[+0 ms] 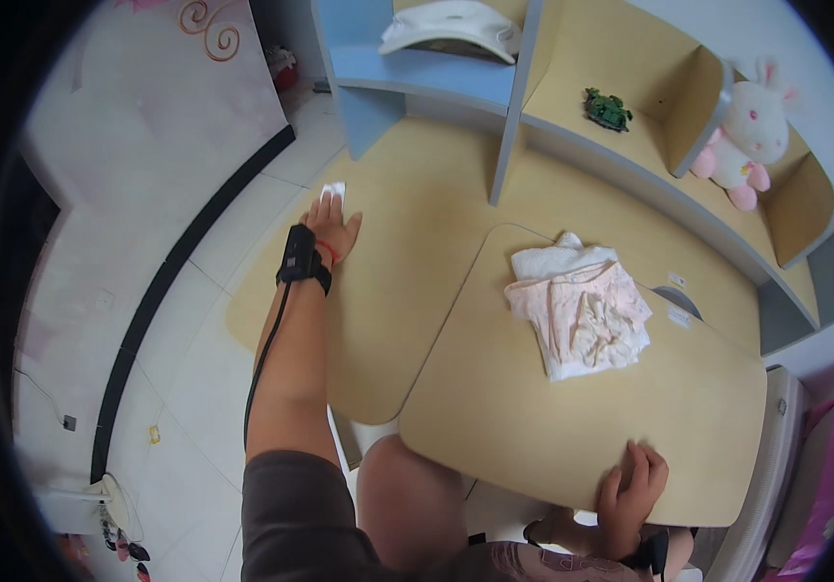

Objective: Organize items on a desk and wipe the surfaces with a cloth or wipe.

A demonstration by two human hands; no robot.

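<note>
My left hand (331, 225) reaches far across the left part of the wooden desk (395, 305). Its flat fingers hold a folded white tissue (334, 190) down against the desktop near the left edge, and the thumb is spread apart. The palm hides part of the tissue. My right hand (635, 480) rests at the desk's front edge with loosely bent fingers and nothing visible in it. Beyond it lies a pile of folded clothes: pale pink shorts (559, 313) on top of white cloth (540, 263), with a crumpled cream cloth (599, 335) over them.
A blue and wood shelf unit (424, 73) stands along the back. It holds a white cap (453, 33), a green toy vehicle (607, 110) and a plush rabbit (744, 138). A cable (264, 371) runs along my left forearm. A mattress (770, 451) borders the right side.
</note>
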